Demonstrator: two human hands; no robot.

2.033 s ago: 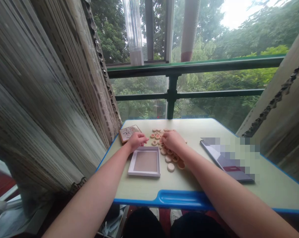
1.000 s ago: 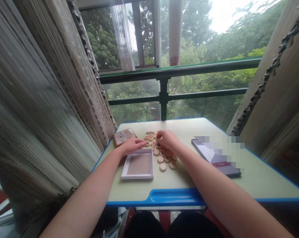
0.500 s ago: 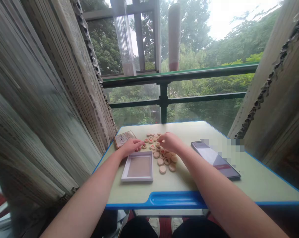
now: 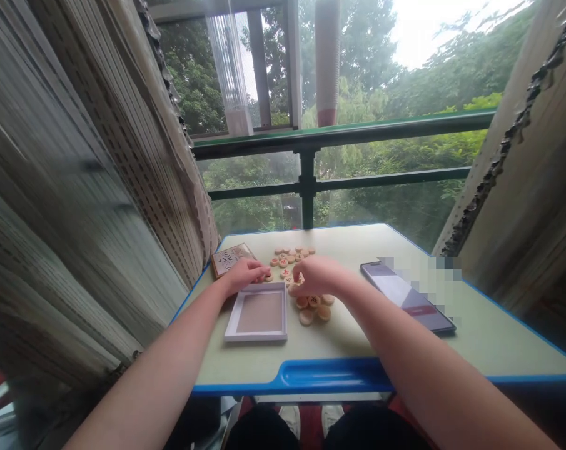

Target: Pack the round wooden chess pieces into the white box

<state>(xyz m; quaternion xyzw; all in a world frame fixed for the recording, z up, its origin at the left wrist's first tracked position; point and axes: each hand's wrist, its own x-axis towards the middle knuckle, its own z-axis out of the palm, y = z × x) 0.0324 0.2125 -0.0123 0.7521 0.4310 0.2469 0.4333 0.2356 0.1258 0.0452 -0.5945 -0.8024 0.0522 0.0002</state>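
Note:
Several round wooden game pieces [image 4: 293,256] lie scattered on a pale table [image 4: 358,340]. My right hand [image 4: 316,275] hovers over the middle of the pile, fingers curled in a pinch around a piece near its left edge. More pieces [image 4: 313,307] lie below it. My left hand [image 4: 245,273] rests just above the far rim of a shallow white box tray [image 4: 259,315], fingers curled on a piece at the pile's left edge. A wooden box lid [image 4: 229,259] with printed characters lies behind my left hand.
A phone [image 4: 407,296] lies on the table to the right. The table has a blue rim with a groove [image 4: 329,374] at its near edge. Curtains hang close on both sides. A green railing and window stand behind the table.
My right hand has drawn nearer and leftward over the pile and closed into a pinch. My left hand has curled its fingers at the tray's far rim. The camera has shifted slightly.

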